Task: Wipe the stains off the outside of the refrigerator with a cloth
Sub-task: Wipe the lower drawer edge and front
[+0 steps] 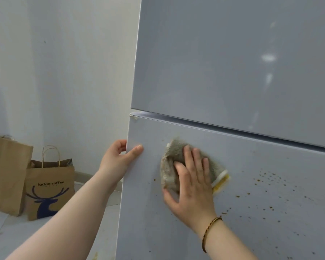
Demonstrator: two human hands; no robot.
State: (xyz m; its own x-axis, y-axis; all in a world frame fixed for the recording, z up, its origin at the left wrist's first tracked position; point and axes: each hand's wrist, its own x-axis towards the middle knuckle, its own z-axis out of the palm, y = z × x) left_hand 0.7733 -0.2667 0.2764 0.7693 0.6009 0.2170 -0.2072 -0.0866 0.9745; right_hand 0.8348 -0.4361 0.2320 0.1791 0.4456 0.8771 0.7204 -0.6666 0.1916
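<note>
A pale grey two-door refrigerator (pixel 223 62) fills the right side of the head view. Its lower door (pixel 148 212) carries scattered brown stain specks (pixel 266 180), thickest to the right of my hands. A grey cloth with a yellow and white edge (pixel 172 152) lies flat against the lower door. My right hand (pixel 192 182) presses on that cloth with fingers spread. My left hand (pixel 118 156) grips the lower door's left edge, thumb on the front face and fingers wrapped behind.
A white wall (pixel 64 72) stands left of the refrigerator. Two brown paper bags rest on the floor by the wall: a plain one (pixel 6 173) and one printed with a blue deer (pixel 49 190). The floor (pixel 11 233) is light.
</note>
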